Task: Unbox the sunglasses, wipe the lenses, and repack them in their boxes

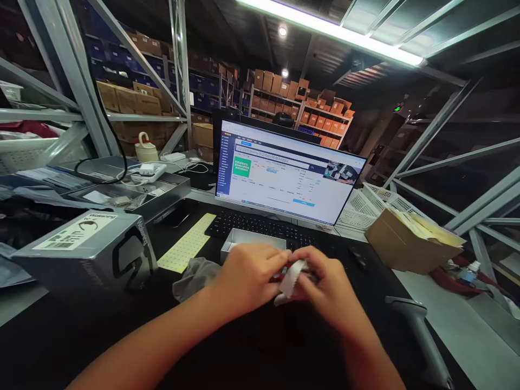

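A black mat [284, 352] covers most of the desk, and a lit monitor [280, 189] stands at its far side. A dark grey printed box [101, 249] with a white label on top sits to the left, well apart from the hands. On the right, a brown cardboard box [398, 244] holds pale, paper-like items. A black keyboard [260, 223] lies in front of the monitor, and a handheld scanner [420, 330] rests near the right edge of the mat. A yellow sheet [189, 244] with rows of small marks lies left of the hands, beside a crumpled grey cloth [195, 279] near the left wrist. Just beyond the hands, an open white box [247, 237] is partly hidden by the left hand [246, 276].

The right hand [323, 273] has its fingers bent around a small crumpled white piece [290, 279], which lies between the two hands, in front of the body and above the mat. The left fingers curl in toward it, their tips close to those of the right; whether they grip it cannot be told. A bit of red [277, 276] shows at the left fingertips, too small to identify.
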Available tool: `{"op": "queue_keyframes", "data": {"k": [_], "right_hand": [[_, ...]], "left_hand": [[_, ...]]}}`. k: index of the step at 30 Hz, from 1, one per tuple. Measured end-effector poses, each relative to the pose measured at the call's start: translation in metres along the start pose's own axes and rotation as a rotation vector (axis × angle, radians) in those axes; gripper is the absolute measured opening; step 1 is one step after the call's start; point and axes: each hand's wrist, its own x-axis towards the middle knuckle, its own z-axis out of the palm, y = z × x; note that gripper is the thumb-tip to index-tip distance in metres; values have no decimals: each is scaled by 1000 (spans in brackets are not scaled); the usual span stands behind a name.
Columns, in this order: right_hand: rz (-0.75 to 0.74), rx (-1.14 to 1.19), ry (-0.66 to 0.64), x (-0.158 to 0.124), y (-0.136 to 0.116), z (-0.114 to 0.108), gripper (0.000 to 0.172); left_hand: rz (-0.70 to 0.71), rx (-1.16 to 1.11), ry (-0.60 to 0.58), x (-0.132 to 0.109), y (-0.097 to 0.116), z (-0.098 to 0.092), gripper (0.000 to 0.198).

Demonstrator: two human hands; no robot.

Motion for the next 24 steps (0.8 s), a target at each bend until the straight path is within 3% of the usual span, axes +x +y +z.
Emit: {"op": "queue_keyframes", "data": {"k": [3,6,10,12,17,19,21,24], "right_hand": [[39,-88,29,-1,-6,10,21],[53,26,-150,2,-2,-8,26],[-4,209,-349,7,11,-39,40],[4,228,-325,7,11,-36,40],[25,-16,-60,4,-4,4,33],[21,-64,-42,4,-7,9,32],[1,-11,-132,7,-4,-1,30],[-25,179,-390,11,10,-27,35]], "left_hand": [[113,-8,-41,0,6,9,30],[77,-65,-24,1,4,4,24],[-35,-115,28,5,-4,-14,34],[-53,-121,10,6,-6,-16,33],[27,-90,-38,2,1,0,16],[19,-123,-45,2,3,4,12],[-32,-183,-41,4,3,1,19],[-112,-289,-2,7,-2,-8,35]]}}
